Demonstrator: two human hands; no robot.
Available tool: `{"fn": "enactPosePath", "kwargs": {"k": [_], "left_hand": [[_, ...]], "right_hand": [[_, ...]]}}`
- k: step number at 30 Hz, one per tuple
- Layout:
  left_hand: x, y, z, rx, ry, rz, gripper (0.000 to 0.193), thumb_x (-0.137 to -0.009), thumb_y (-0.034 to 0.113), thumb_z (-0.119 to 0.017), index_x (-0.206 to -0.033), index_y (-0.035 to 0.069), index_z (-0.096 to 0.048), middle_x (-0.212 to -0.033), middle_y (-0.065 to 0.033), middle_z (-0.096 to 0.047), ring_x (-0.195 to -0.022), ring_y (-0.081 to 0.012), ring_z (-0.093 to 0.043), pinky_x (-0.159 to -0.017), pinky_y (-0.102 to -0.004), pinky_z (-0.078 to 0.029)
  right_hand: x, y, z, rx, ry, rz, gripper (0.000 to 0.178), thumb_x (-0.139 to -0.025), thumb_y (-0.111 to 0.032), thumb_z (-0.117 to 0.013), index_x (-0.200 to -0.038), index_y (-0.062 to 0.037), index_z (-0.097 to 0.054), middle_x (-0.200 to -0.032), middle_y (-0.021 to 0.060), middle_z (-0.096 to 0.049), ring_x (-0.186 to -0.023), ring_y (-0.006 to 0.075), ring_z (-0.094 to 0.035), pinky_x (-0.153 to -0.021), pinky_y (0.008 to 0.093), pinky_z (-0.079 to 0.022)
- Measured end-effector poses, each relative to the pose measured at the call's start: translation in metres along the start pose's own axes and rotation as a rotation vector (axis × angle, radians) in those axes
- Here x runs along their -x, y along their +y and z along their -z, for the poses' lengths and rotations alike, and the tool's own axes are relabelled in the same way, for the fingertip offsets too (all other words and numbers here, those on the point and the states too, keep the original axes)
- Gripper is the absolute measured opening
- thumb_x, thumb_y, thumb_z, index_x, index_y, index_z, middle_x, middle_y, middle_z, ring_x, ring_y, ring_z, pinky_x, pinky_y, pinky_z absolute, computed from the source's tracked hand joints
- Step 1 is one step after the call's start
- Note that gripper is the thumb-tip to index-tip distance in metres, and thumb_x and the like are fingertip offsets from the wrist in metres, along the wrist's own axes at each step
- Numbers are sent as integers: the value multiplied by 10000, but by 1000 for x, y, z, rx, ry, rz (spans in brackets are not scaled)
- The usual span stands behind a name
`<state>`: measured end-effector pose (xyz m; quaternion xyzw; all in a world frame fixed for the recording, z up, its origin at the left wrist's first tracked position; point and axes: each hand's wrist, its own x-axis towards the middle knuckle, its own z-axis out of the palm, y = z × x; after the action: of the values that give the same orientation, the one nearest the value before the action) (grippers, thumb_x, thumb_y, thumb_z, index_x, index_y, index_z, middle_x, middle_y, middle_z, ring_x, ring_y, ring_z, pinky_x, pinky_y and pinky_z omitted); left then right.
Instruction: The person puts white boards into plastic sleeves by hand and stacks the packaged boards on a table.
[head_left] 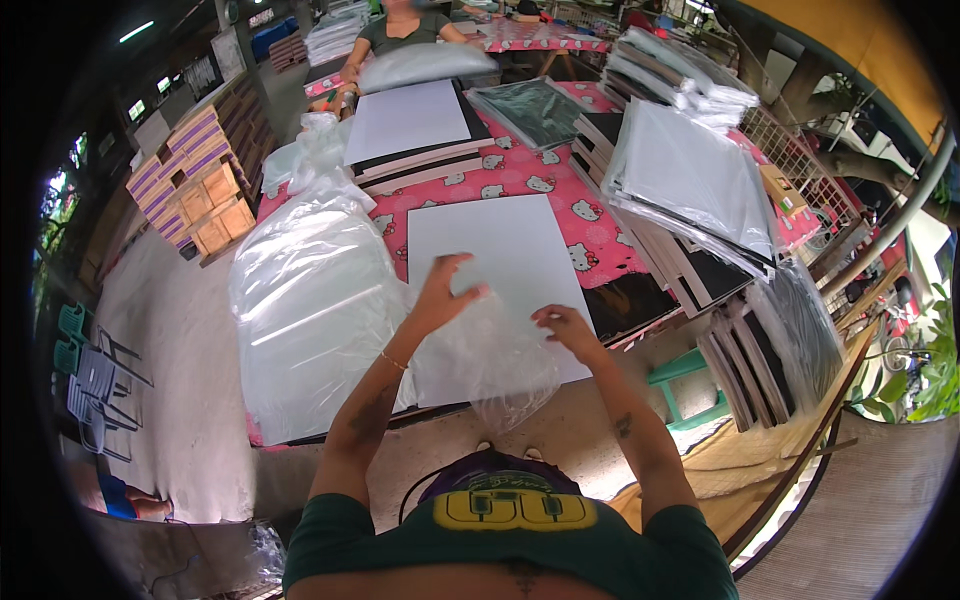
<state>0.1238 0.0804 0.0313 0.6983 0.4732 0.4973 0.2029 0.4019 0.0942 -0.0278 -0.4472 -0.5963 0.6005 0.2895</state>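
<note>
Bagging step: a white board (500, 265) lies flat on the pink patterned tablecloth (500, 180), its near end inside a clear plastic bag (490, 360).
Left hand (440, 295): fingers spread wide, resting on the film at the bag mouth.
Right hand (568, 330): fingers curled narrow, pinching the film.
Advice: the mouth is best kept taut and square to the board's corners.
Count: two hands; one board in hand; one bag on it; one heap of spare bags (310, 300) at left.

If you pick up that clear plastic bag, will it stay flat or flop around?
Probably flop: the clear plastic bag already crumples in folds under the left hand and right hand. It looks thin and shiny, so likely light and slippery. The white board it covers lies flat, so that seems stiffer.
</note>
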Motion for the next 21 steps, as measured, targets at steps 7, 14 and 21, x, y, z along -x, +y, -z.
{"fn": "enactPosePath", "kwargs": {"k": [7, 14, 21], "left_hand": [[67, -44, 7, -558, -213, -5, 222, -859, 304, -660, -810, 91, -700, -1103, -130, -576, -1087, -317, -511, -871, -457, -440], [24, -7, 19, -67, -235, 439, 414, -902, 344, -614, -677, -3, -634, -732, -164, -586, -682, -296, -574, -635, -371, -444], [35, 57, -19, -142, 4, 158, 388, -890, 303, -636, -720, -29, -528, -646, -145, -523, -563, -222, -480, -552, -355, -401]], "right_hand": [[42, 6, -86, 782, -34, 516, 251, -841, -177, -643, -1037, -36, -577, -823, 64, -581, -841, 215, -591, -748, 335, -479], [-6, -35, -2, -588, 844, 108, 113, -933, -160, -483, -940, -70, -552, -849, 9, -572, -757, 105, -543, -668, 268, -415], [62, -55, -103, -892, 73, -252, 159, -924, -211, -622, -984, -65, -603, -817, -7, -575, -723, 108, -554, -667, 244, -444]]}}
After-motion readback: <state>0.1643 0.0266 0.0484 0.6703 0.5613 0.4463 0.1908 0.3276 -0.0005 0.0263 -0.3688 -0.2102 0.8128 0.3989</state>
